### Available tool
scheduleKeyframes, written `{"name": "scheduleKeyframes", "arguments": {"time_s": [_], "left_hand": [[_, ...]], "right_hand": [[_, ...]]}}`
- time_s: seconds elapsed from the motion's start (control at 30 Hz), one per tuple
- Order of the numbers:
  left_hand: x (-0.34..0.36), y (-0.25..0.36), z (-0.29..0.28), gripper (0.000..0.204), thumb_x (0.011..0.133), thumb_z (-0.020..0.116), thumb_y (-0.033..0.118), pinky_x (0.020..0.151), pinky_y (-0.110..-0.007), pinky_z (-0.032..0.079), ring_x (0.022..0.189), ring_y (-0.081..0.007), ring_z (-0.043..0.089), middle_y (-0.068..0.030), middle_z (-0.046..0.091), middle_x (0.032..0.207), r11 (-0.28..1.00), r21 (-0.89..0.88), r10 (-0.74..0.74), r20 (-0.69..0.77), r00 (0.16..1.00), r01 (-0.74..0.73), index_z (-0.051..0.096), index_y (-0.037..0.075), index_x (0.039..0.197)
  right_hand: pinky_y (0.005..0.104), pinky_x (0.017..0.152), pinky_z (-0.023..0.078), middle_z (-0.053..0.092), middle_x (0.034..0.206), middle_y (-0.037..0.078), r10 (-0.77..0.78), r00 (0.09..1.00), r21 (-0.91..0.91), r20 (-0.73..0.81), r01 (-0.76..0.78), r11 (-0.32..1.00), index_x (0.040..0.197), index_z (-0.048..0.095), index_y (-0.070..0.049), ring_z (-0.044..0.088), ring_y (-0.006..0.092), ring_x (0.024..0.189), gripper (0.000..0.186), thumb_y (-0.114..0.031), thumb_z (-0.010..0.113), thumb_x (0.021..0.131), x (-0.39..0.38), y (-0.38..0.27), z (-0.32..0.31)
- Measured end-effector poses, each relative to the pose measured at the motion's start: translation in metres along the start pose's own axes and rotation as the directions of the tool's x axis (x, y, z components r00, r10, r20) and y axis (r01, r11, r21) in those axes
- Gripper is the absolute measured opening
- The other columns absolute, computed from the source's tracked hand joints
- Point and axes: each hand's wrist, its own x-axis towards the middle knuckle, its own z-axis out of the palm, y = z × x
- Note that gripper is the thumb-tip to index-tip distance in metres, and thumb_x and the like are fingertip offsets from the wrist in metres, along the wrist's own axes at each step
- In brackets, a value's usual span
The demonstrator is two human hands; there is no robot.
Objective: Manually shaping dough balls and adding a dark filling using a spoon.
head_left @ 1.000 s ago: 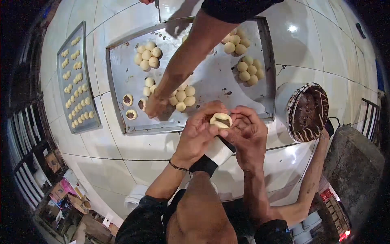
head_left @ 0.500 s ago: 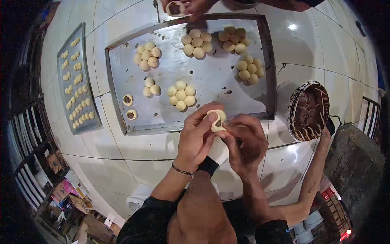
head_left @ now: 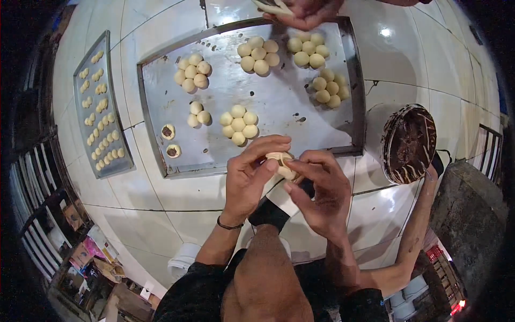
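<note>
Your left hand [head_left: 244, 180] pinches a small round of dough [head_left: 276, 156] between thumb and fingers. Your right hand [head_left: 324, 190] is half open: its forefinger seems to touch the dough's right edge, while the thumb stands apart below. The dough is up in the air by the near edge of the big tray [head_left: 289, 102], partly folded, with dark filling showing in its opening.

If you press too hard with that left thumb, the filling could squeeze out through the gap. Filling smeared on the lip could keep the edges from sticking, leaving a weak seam. And with your right thumb off it, a loosened left grip could let it drop.

On the big tray, count five seven-ball clusters, such as the middle one [head_left: 237, 124], though the two at the right are harder to make out; one group of three balls [head_left: 197, 116]; and two open rounds [head_left: 170, 141] with dark filling. Beyond the far edge, one co-worker's hand [head_left: 311, 12] holds one more filled piece [head_left: 276, 7]. To your right stands one bowl [head_left: 399, 176] of dark filling; to your left, one narrow tray [head_left: 103, 45], its pieces too small to count surely.
</note>
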Motion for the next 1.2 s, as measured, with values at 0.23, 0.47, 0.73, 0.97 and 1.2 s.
{"name": "scheduleKeyframes", "arguments": {"time_s": [0.23, 0.47, 0.73, 0.97, 1.2], "left_hand": [[-0.005, -0.002, 0.005, 0.053, 0.103, 0.055, 0.046, 0.102, -0.040, 0.048, 0.123, -0.0293, 0.059, -0.0195, 0.056, 0.142, 0.988, 0.053, 0.135, 0.112, 0.985, -0.142, 0.067, 0.003, 0.132], [-0.003, 0.008, 0.025, 0.058, 0.106, 0.046, 0.047, 0.108, -0.045, 0.046, 0.129, -0.0341, 0.057, -0.0218, 0.055, 0.145, 0.978, -0.019, 0.209, 0.113, 0.971, -0.208, 0.060, 0.001, 0.139], [-0.001, 0.004, 0.013, 0.048, 0.105, 0.053, 0.024, 0.108, -0.039, 0.046, 0.129, -0.0287, 0.057, -0.0206, 0.053, 0.148, 0.983, -0.175, -0.037, 0.083, 0.996, 0.051, 0.052, -0.005, 0.144], [-0.002, 0.013, 0.001, 0.040, 0.101, 0.057, 0.007, 0.100, -0.030, 0.048, 0.115, -0.0206, 0.062, -0.0163, 0.062, 0.135, 0.992, -0.085, -0.083, 0.119, 0.989, 0.093, 0.055, -0.005, 0.139], [0.001, 0.014, -0.002, 0.030, 0.100, 0.057, 0.006, 0.086, -0.025, 0.048, 0.092, -0.0137, 0.060, -0.0086, 0.065, 0.111, 0.994, -0.015, -0.102, 0.065, 0.993, 0.104, 0.059, -0.002, 0.129]], "right_hand": [[0.0258, 0.063, 0.047, 0.066, 0.105, 0.009, -0.233, 0.972, -0.247, 0.034, 0.234, 0.940, 0.091, 0.072, 0.001, 0.055, 0.0126, 0.070, 0.014, 0.005, 0.077, 0.080, 0.006, -0.011, -0.003], [0.0261, 0.062, 0.047, 0.067, 0.104, 0.009, -0.231, 0.972, -0.186, 0.036, 0.233, 0.955, 0.094, 0.072, 0.001, 0.056, 0.0130, 0.070, 0.016, 0.004, 0.078, 0.080, 0.007, -0.005, -0.005], [0.0238, 0.061, 0.046, 0.066, 0.098, 0.007, -0.254, 0.963, -0.275, 0.089, 0.269, 0.923, 0.095, 0.071, 0.000, 0.056, 0.0130, 0.072, 0.018, 0.007, 0.077, 0.080, 0.005, -0.009, -0.013], [0.0234, 0.060, 0.047, 0.064, 0.097, 0.006, -0.173, 0.985, -0.250, 0.014, 0.171, 0.953, 0.096, 0.071, 0.000, 0.057, 0.0127, 0.072, 0.017, 0.009, 0.074, 0.082, 0.008, -0.010, -0.004], [0.0237, 0.061, 0.048, 0.064, 0.098, 0.006, -0.139, 0.989, -0.218, 0.044, 0.146, 0.965, 0.100, 0.069, -0.001, 0.059, 0.0120, 0.073, 0.020, 0.010, 0.070, 0.084, 0.006, -0.008, 0.002]]}}
